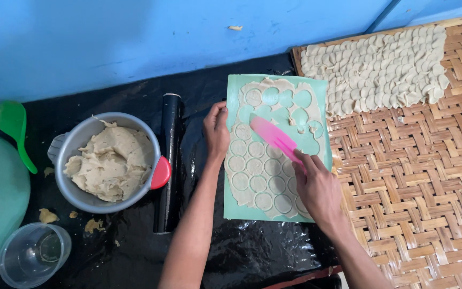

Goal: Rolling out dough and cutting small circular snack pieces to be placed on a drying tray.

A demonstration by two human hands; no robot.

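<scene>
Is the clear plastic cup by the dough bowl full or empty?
Empty. The clear cup stands upright on the black sheet, and its bare bottom shows through with no dough or liquid visible inside.

Blue wall at back, black plastic sheet on floor w/ woven bamboo mat at right.

I see two bare forearms entering from the lower edge of the head view, near the green mat. The left hand and right hand carry no gloves, rings, watches or bands. No sleeve reaches wrist or forearm on either side. Fingers are slender, with short, unpainted nails. The upper arms and clothing lie outside my view.
</scene>
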